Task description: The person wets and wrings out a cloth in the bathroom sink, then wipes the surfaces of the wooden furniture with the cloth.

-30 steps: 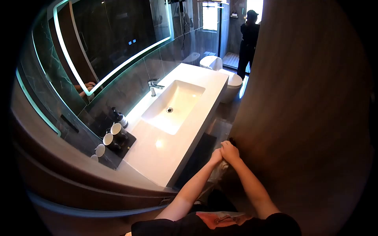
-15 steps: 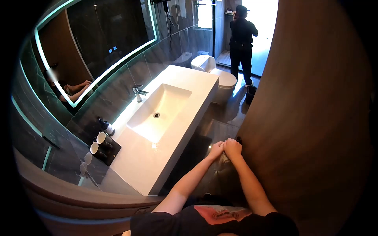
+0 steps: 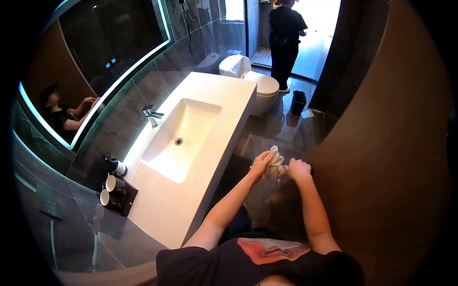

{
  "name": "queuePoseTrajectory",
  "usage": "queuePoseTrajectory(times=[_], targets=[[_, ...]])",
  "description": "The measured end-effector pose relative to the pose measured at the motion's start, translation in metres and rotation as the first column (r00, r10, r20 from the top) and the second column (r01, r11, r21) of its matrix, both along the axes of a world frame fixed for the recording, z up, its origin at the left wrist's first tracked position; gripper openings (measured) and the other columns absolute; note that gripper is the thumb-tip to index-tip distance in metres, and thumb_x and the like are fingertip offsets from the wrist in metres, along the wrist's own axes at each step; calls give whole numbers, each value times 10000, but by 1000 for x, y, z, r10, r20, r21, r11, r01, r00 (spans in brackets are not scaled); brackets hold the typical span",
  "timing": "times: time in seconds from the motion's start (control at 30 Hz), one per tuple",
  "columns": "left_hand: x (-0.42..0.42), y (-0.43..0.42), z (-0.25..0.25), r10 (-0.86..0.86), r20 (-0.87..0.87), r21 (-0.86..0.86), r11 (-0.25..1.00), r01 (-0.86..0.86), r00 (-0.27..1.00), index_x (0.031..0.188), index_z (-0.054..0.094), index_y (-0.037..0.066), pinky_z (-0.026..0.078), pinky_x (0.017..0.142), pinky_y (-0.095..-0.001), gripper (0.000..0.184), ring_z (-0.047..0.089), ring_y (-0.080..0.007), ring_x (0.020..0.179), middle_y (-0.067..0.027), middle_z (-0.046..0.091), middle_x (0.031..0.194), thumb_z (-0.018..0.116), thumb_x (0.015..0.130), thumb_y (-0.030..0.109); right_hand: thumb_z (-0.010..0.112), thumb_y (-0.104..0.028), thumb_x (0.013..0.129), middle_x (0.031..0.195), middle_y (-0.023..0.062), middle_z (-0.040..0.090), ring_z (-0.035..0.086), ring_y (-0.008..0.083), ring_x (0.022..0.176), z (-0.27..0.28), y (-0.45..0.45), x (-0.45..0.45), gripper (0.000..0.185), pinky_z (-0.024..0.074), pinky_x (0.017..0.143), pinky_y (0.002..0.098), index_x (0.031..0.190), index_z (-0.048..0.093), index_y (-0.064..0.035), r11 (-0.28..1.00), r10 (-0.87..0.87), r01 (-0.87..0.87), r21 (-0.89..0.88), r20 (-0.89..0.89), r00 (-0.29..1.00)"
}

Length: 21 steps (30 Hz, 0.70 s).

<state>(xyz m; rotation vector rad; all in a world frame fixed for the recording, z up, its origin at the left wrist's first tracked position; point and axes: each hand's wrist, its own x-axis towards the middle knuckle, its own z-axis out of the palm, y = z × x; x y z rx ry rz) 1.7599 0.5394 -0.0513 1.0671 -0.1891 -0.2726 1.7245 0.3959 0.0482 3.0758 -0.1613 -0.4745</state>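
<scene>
A crumpled white cloth with brownish patches hangs from my left hand, whose fingers are closed round its upper left part. My right hand is just right of the cloth, at the edge of the brown door. Its fingers are curled, and what they hold, if anything, is hidden. Both hands are above the dark floor, to the right of the white washbasin counter.
A faucet stands beside the sink. Two cups and a bottle are at the counter's near left. Beyond are a toilet, a black bin and a person in dark clothes.
My hands have moved apart, and the cloth now shows between them. The door has swung wider to the right, revealing the bin. The view has shifted, and the person has turned.
</scene>
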Motion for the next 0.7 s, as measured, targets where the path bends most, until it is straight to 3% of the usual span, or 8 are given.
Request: queuePoseTrajectory(times=[0.1, 0.13, 0.2, 0.23, 0.3, 0.43, 0.57, 0.7], targets=[[36, 32, 22, -9, 12, -168, 986, 11, 1000, 1149, 476, 4, 407, 863, -291, 333, 527, -159, 974, -75, 550, 1070, 482, 867, 180, 530, -447, 778, 1000, 180, 581, 572, 299, 931, 44, 33, 32, 604, 451, 758, 384, 1183, 419, -14, 995, -2, -13, 101, 150, 989], [50, 45, 27, 1, 19, -258, 966, 4, 1000, 1158, 466, 4, 408, 869, -299, 337, 525, -169, 983, -84, 542, 1086, 473, 870, 179, 547, -422, 771, 995, 189, 581, 573, 302, 925, 38, 42, 55, 610, 447, 764, 381, 1194, 404, -7, 956, 95, -148, 253, 210, 973], [77, 75, 35, 85, 48, -419, 906, -57, 995, 1180, 432, 0, 410, 881, -318, 353, 521, -190, 1001, -100, 524, 1111, 453, 878, 182, 583, -373, 758, 985, 207, 581, 574, 307, 913, 14, 61, 100, 631, 439, 778, 375, 1217, 374, 6, 754, 264, -412, 512, 339, 903], [90, 93, 41, 156, 76, -485, 869, -100, 985, 1192, 410, -3, 410, 888, -331, 365, 518, -202, 1009, -108, 515, 1121, 442, 882, 186, 595, -350, 752, 974, 211, 583, 574, 308, 908, 12, 80, 112, 618, 435, 782, 372, 1208, 381, 8, 686, 294, -422, 593, 304, 906], [103, 141, 60, 256, 98, -509, 843, -173, 962, 1220, 355, 19, 387, 915, -357, 405, 486, -216, 1041, -104, 483, 1143, 445, 880, 218, 618, -302, 739, 952, 218, 586, 573, 309, 900, 15, 121, 140, 594, 428, 791, 364, 1191, 394, 12, 531, 358, -419, 736, 254, 899], [131, 228, 48, 422, 103, -513, 798, -316, 901, 1278, 267, 60, 356, 936, -364, 486, 443, -222, 1088, -113, 455, 1160, 480, 857, 177, 590, -258, 784, 876, 103, 602, 561, 157, 793, -15, 198, 209, 397, 439, 717, 268, 1061, 517, 17, 209, 384, -303, 930, 206, 900], [130, 277, 32, 483, -27, -364, 811, -459, 875, 1239, 324, 58, 425, 820, -300, 480, 492, -190, 1022, -95, 485, 1115, 543, 824, 160, 529, -230, 823, 773, 50, 581, 522, 105, 691, -20, 281, 245, 299, 437, 624, 263, 963, 557, 32, 55, 474, -131, 990, 90, 876], [127, 326, 4, 714, -204, -72, 671, -738, 669, 1135, 452, 41, 459, 650, -227, 371, 561, -131, 829, -67, 563, 969, 574, 793, 115, 543, -242, 807, 769, 77, 601, 556, 165, 683, -29, 343, 290, 289, 442, 625, 296, 950, 566, 8, 291, 673, -404, 867, 115, 731]])
